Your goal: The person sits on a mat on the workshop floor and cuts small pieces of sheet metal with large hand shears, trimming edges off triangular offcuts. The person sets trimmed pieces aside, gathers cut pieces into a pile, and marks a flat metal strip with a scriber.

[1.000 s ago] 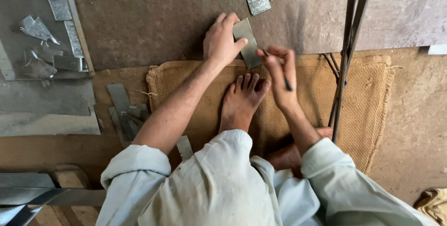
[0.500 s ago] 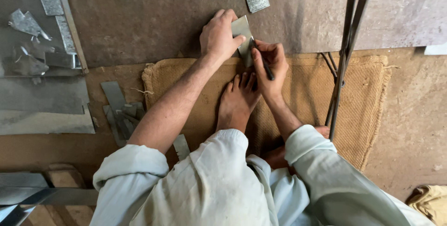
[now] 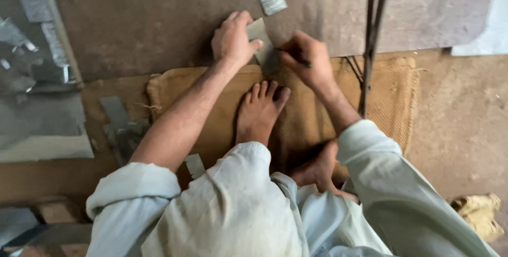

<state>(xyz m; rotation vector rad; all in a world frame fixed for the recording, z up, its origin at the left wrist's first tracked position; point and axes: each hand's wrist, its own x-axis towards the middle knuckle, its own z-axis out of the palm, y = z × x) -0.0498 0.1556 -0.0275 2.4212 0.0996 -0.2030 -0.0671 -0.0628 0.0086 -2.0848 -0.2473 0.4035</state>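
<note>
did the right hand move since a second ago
Yes. The right hand went up from over the burlap mat to the metal piece at the mat's top edge.

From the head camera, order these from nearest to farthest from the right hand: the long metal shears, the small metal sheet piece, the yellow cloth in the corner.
1. Small metal sheet piece, just left of the right hand.
2. Long metal shears, to its right.
3. Yellow cloth, bottom right corner.

view: head, single camera | position: worn above the seated person | facing: steeply down over knees and forearms to the floor (image 3: 159, 29) | range: close, hands (image 3: 233, 40) at upper centre | overlap: none, one view only
</note>
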